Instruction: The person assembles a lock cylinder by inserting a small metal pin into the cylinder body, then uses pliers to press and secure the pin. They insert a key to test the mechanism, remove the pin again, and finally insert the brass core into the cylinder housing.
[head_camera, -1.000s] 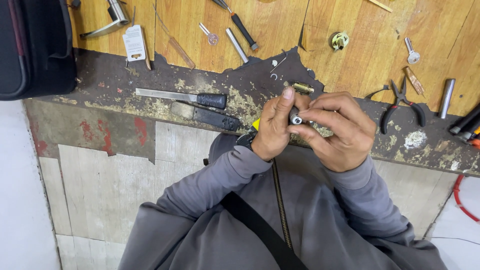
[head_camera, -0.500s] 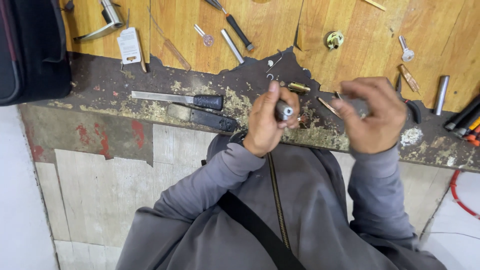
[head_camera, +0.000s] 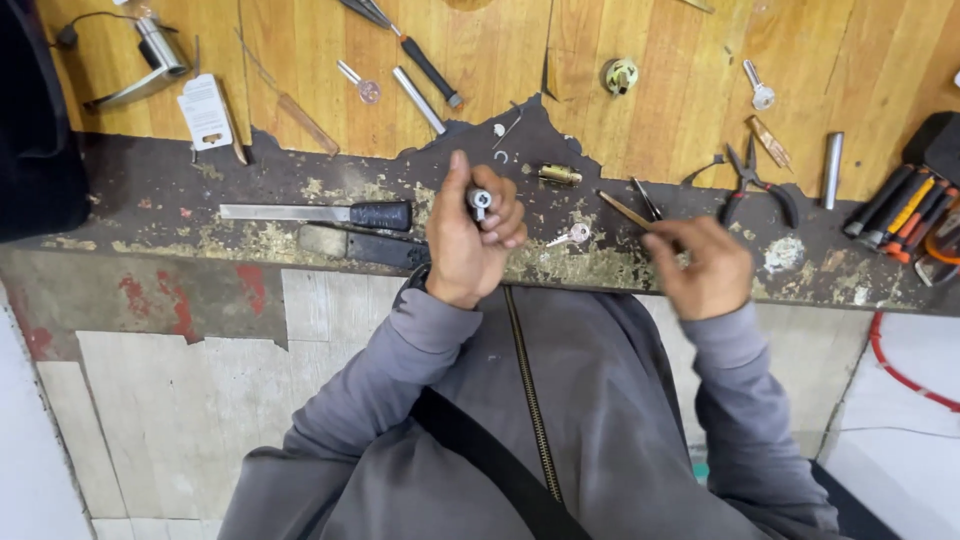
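Observation:
My left hand (head_camera: 470, 235) is closed around a small silver lock cylinder (head_camera: 479, 198), held upright above the bench edge. Off to the right, my right hand (head_camera: 705, 265) pinches a thin metal tool (head_camera: 628, 210) that points up and left over the worn dark bench top (head_camera: 160, 190). A silver key (head_camera: 570, 236) lies on the bench between the two hands. A brass cylinder piece (head_camera: 559, 175) rests just beyond it.
A flat file with a black handle (head_camera: 320, 214) lies left of my left hand. Pliers (head_camera: 755, 185), a metal tube (head_camera: 831, 170) and several screwdrivers (head_camera: 905, 210) sit at the right. A screwdriver (head_camera: 420, 62), a metal rod (head_camera: 417, 100) and a round brass part (head_camera: 620, 74) lie on the wooden surface.
My hands have separated. The right hand left the cylinder and moved right and down with a thin tool in its fingers; the left hand keeps the cylinder.

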